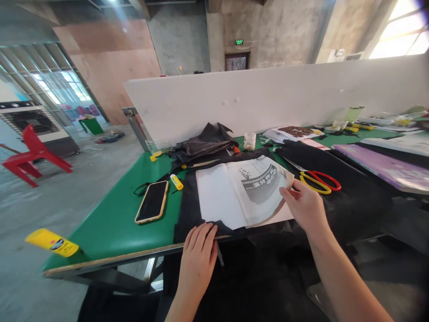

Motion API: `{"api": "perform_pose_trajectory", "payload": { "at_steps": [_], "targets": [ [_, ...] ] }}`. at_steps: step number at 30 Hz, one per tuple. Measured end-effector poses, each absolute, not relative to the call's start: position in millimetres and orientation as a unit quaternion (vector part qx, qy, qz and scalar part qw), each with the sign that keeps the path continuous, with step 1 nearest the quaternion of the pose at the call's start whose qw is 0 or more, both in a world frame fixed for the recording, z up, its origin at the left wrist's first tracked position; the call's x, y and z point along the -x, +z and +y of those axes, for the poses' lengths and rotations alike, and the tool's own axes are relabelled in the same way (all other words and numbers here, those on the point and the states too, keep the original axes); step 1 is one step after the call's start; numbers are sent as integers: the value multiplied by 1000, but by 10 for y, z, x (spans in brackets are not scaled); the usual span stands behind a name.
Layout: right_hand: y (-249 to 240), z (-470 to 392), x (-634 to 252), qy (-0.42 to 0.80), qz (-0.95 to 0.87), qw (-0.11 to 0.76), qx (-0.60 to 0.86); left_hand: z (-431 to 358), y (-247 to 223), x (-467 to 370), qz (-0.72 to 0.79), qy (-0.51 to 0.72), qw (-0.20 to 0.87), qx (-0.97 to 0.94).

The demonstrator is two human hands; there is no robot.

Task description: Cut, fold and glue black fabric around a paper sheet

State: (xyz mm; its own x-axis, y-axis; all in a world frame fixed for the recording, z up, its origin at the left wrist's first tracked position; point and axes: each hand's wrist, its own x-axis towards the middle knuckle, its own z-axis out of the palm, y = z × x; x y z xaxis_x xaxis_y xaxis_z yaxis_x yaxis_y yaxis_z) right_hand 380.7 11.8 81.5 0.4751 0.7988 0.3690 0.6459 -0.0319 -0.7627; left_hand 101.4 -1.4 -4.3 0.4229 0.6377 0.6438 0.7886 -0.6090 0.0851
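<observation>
An open book lies on black fabric at the table's front edge, its left side blank white. My right hand pinches the outer edge of a printed page, which curls up from the book's right side. My left hand rests with fingers stretched flat on the black fabric at the edge, just below the book's lower left corner. It holds nothing. Right of the book lie scissors with red and yellow handles. Left of it are a small glue stick and a phone in a yellowish case.
A yellow glue tube stands at the left corner of the green table. Crumpled black material and a clear cup sit behind the book. A purple book lies far right. A white partition runs along the back.
</observation>
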Motion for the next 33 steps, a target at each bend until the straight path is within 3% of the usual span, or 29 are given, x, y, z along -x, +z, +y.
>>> {"api": "perform_pose_trajectory", "payload": {
  "at_steps": [5, 12, 20, 28, 33],
  "targets": [
    [956, 115, -3693, 15, -522, 448, 726, -27, 22, -1031, -442, -309, 134, 831],
    [1040, -61, -3482, -42, -537, 476, 695, -129, 85, -917, -438, -277, 138, 844],
    [1032, -233, -3467, -219, -514, 444, 701, -398, 196, -949, -380, -314, 151, 857],
    [1035, -210, -3358, -294, -507, 525, 618, -453, 244, -1036, -360, -343, 150, 854],
    [1242, -193, -3167, -304, -661, 472, 498, -392, 146, -1015, -360, -337, 152, 856]
  ]
}}
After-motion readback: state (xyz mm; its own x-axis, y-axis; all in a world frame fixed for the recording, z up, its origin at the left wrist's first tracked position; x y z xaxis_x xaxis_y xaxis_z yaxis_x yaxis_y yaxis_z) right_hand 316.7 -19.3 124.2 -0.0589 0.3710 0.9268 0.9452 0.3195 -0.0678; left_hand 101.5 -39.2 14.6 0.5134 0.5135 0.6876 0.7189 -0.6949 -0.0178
